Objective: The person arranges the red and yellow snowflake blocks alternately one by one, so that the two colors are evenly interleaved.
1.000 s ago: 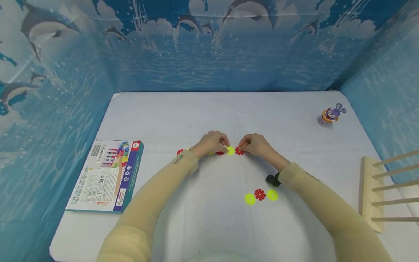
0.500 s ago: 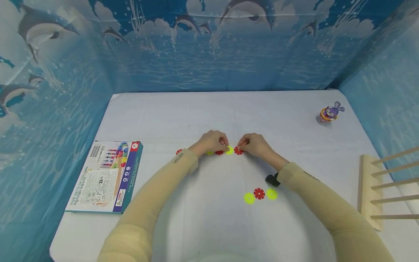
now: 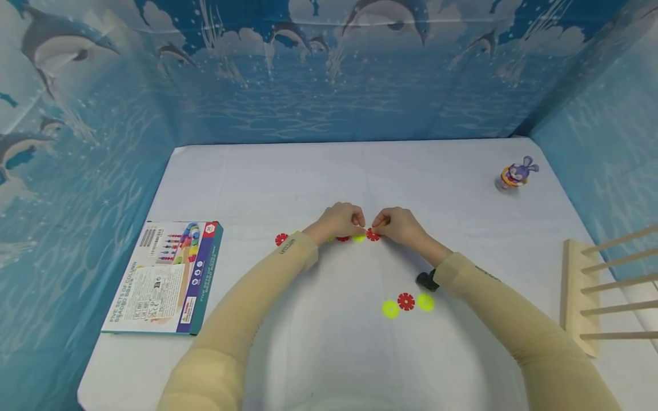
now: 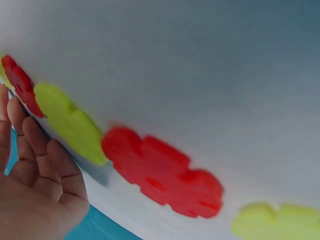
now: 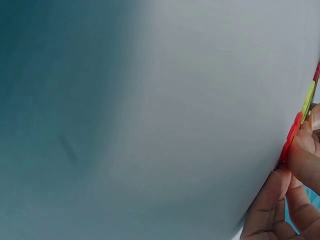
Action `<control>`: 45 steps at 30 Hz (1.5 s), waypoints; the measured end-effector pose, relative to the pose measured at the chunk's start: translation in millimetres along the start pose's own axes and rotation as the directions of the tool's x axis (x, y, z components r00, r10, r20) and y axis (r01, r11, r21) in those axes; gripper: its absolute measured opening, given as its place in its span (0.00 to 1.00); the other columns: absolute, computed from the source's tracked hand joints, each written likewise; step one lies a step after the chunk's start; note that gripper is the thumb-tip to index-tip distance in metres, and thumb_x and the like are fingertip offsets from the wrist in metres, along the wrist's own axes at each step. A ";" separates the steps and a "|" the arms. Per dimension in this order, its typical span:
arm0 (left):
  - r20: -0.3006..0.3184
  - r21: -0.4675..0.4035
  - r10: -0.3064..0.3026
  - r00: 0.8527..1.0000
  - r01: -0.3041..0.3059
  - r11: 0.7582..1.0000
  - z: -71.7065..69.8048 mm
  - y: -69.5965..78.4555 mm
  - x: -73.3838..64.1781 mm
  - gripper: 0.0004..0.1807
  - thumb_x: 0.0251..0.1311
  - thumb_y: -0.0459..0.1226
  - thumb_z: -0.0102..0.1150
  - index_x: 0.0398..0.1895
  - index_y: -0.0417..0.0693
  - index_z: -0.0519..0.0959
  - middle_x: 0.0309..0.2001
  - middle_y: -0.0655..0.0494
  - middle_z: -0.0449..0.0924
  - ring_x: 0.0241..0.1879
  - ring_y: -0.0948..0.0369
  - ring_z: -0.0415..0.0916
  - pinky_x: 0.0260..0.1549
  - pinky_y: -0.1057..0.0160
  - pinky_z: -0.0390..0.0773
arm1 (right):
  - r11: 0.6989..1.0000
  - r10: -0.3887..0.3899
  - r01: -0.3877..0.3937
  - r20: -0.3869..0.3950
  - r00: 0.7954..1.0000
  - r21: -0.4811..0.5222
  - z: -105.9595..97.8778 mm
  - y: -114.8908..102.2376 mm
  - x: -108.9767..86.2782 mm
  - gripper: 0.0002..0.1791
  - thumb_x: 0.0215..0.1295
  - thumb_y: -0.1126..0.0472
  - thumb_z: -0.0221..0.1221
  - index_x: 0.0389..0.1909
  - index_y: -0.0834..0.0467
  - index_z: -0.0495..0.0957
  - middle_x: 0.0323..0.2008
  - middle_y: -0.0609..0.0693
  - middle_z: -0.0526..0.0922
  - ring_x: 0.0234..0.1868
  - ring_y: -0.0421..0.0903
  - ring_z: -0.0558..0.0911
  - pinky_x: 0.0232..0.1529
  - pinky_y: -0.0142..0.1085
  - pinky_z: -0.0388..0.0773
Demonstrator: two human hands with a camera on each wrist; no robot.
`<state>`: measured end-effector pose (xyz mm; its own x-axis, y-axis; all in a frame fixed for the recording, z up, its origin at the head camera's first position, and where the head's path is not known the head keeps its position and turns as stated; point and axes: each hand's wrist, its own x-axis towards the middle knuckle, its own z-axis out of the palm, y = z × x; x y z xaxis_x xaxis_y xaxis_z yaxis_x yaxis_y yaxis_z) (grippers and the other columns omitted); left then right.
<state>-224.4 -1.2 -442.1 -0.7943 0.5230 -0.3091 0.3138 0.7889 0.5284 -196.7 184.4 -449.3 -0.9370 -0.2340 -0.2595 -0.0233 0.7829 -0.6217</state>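
Observation:
A row of red and yellow notched interlocking discs lies across the middle of the white table. My right hand pinches the red disc at the row's right end between thumb and fingertips; the right wrist view also shows that red disc in its grip. Beside it, my left hand has its thumb and fingertips at the joint with the neighbouring yellow disc. The left wrist view shows a large red disc joined to a yellow disc below my palm. My left hand and sleeve hide part of the row.
Closer to me lie loose yellow and red discs. A boxed toy set lies at left. A wooden rack with pegs stands at right, a purple rabbit figure at back right. A black object is at my right wrist.
My left hand has shifted slightly right, from the yellow disc to its joint with the red end disc, uncovering more of the leftmost red disc. My right hand keeps its pinch.

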 end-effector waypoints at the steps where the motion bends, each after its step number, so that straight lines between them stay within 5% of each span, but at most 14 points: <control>1: -0.001 -0.002 0.004 1.000 -0.004 1.000 0.5 0.8 0.9 0.09 0.60 0.44 0.66 0.39 0.51 0.82 0.37 0.59 0.78 0.38 0.63 0.72 0.40 0.64 0.69 | 1.000 -0.003 0.003 -0.001 1.000 -0.003 -0.1 0.1 0.1 0.06 0.62 0.62 0.65 0.35 0.61 0.82 0.29 0.52 0.83 0.30 0.43 0.76 0.33 0.32 0.70; 23: -0.018 -0.082 -0.077 0.997 0.075 0.994 6.8 11.3 3.6 0.09 0.56 0.42 0.70 0.39 0.53 0.83 0.36 0.61 0.81 0.29 0.65 0.72 0.30 0.70 0.69 | 0.997 0.037 -0.040 0.050 0.998 0.059 -8.9 -0.9 -9.9 0.11 0.69 0.57 0.58 0.42 0.61 0.82 0.38 0.55 0.84 0.37 0.46 0.77 0.38 0.34 0.71; 32: -0.015 -0.088 -0.108 0.994 0.106 0.991 11.9 10.9 6.0 0.08 0.56 0.42 0.71 0.38 0.56 0.83 0.35 0.63 0.79 0.34 0.65 0.73 0.34 0.69 0.70 | 0.996 0.016 -0.018 0.024 1.000 0.093 -13.4 8.2 -35.5 0.13 0.69 0.55 0.59 0.44 0.60 0.82 0.40 0.55 0.85 0.39 0.46 0.79 0.40 0.35 0.73; 45: -0.016 -0.055 -0.103 0.995 0.102 0.993 10.9 11.9 4.8 0.06 0.58 0.43 0.69 0.38 0.59 0.84 0.37 0.65 0.78 0.36 0.65 0.73 0.40 0.68 0.70 | 0.991 -0.017 0.014 0.022 1.000 0.134 -24.2 20.9 -96.7 0.11 0.66 0.55 0.63 0.44 0.56 0.82 0.41 0.50 0.86 0.46 0.48 0.80 0.46 0.39 0.77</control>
<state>-218.9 14.2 -445.9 -0.8303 0.4342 -0.3492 0.2023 0.8188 0.5372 -115.0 237.3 -419.3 -0.9284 -0.2600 -0.2655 0.0107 0.6955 -0.7185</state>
